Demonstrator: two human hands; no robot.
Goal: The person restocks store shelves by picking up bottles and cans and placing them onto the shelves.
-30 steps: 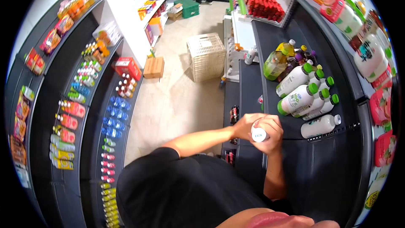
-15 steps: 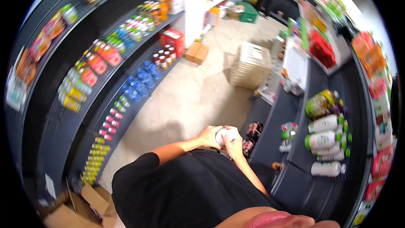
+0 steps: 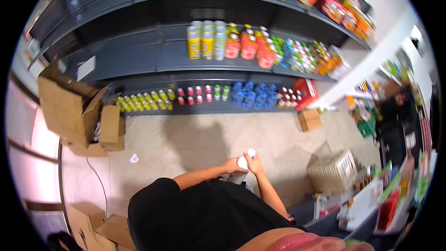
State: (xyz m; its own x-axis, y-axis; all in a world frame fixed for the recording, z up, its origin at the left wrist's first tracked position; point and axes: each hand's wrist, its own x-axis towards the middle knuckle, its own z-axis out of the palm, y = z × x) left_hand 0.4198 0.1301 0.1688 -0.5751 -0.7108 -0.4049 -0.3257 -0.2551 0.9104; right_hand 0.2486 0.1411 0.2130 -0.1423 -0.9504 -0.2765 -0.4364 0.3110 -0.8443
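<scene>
A white bottle (image 3: 242, 162) is held between both hands in front of the black shirt, its white cap toward the camera. My left hand (image 3: 232, 165) wraps around the bottle's side. On the other side, my right hand (image 3: 253, 163) has its fingers closed at the bottle's top, by the cap. The lower part of the bottle is partly hidden by the hands. Beyond the hands lies the pale floor (image 3: 153, 144), with dark shelves farther off.
Shelves (image 3: 139, 58) ahead carry cans, pink-labelled bottles and blue bottles (image 3: 251, 95). An open carton (image 3: 65, 107) stands at left, another box (image 3: 83, 223) below it. At right are a small brown box (image 3: 310, 120), a cream basket (image 3: 333, 172) and more shelving.
The view has swung left from the right-hand shelf of white bottles to the opposite shelves. Both hands have kept the bottle, and its cap now shows between the fingers.
</scene>
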